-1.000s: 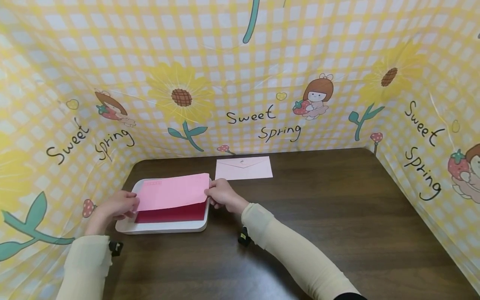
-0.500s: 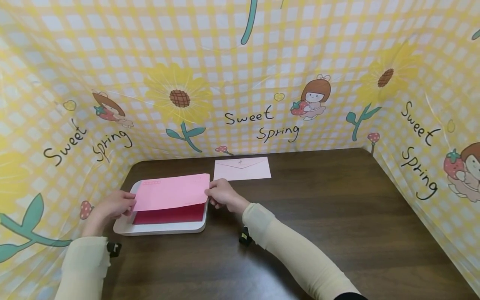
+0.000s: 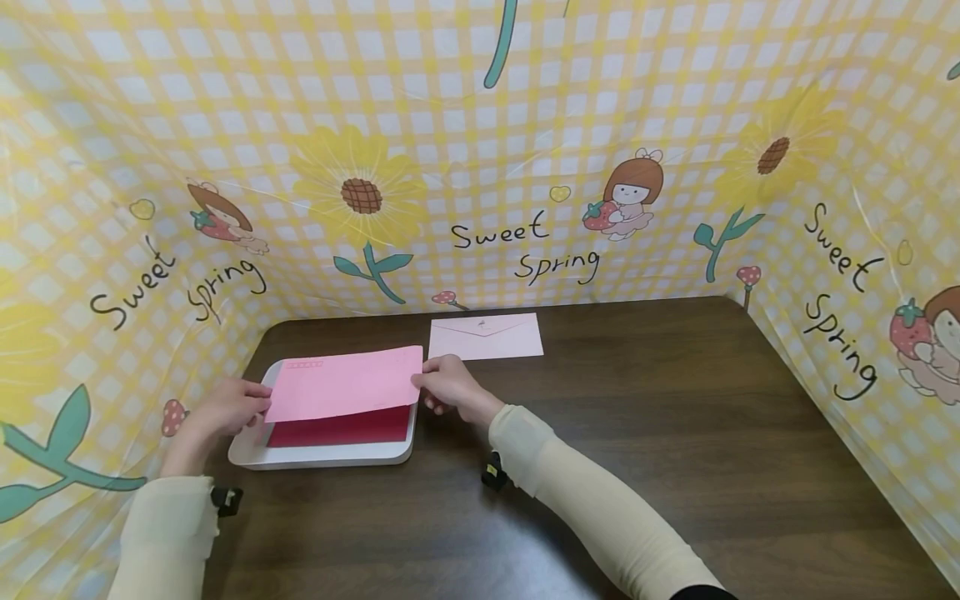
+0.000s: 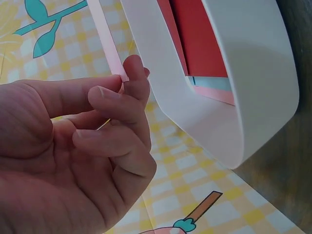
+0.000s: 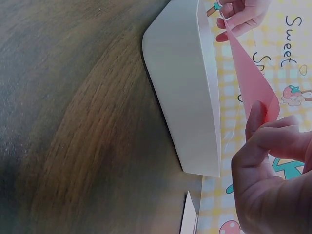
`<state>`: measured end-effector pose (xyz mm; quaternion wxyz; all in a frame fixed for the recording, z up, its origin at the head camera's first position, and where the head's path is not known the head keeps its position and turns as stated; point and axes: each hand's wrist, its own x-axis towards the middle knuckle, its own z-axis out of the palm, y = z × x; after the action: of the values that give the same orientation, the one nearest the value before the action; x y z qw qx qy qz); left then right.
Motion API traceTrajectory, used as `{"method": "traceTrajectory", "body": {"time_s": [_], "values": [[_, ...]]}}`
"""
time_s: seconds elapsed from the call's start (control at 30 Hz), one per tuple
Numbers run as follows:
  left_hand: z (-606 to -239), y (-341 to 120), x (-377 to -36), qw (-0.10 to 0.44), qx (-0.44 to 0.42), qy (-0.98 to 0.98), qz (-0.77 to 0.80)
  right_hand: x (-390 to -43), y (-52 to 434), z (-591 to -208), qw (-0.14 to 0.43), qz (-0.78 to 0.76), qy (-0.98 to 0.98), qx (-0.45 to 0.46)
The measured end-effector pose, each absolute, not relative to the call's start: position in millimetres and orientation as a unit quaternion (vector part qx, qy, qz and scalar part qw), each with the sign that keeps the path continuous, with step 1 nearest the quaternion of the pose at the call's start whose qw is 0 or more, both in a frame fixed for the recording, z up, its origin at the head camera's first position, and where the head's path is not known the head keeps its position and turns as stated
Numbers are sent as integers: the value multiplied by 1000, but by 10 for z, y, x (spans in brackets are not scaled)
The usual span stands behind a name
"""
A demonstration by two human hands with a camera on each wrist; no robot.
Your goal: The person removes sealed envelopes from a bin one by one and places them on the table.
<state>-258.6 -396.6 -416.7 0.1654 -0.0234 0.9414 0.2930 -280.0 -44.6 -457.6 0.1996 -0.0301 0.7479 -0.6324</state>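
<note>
Both hands, left hand (image 3: 228, 406) and right hand (image 3: 444, 385), pinch the pink envelope (image 3: 343, 383) by its ends over the white tray (image 3: 330, 454), so best she keeps it level and taut when lifting clear.

Right wrist view, frame rotated. Right hand (image 5: 273, 170) fills the lower right corner, fingers curled, fingertips (image 5: 257, 114) pinching one end of a pink envelope (image 5: 251, 80). The envelope runs up and away as a thin slanted sheet above the white tray (image 5: 187, 92), clear of its rim. At the far end, top right, the left hand (image 5: 241, 14) grips the envelope's other end. Tray sits on the dark wooden table (image 5: 73, 122); its outer wall faces the camera, contents hidden. Yellow checked backdrop (image 5: 292, 58) behind, with black lettering. A pale sliver (image 5: 189, 217) lies at the bottom edge, possibly another envelope.
</note>
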Motion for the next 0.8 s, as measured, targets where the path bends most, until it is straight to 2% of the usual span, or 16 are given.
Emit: {"method": "traceTrajectory", "body": {"time_s": [0.33,0.8], "values": [[-4148,-3916,-2549,152,-21,943,296,-2806,-399,-4600,199,-639,743,-24],[-4148,-3870,-2523,162,-19,937,307,-2841,-326,-4662,192,-658,728,-17]]}}
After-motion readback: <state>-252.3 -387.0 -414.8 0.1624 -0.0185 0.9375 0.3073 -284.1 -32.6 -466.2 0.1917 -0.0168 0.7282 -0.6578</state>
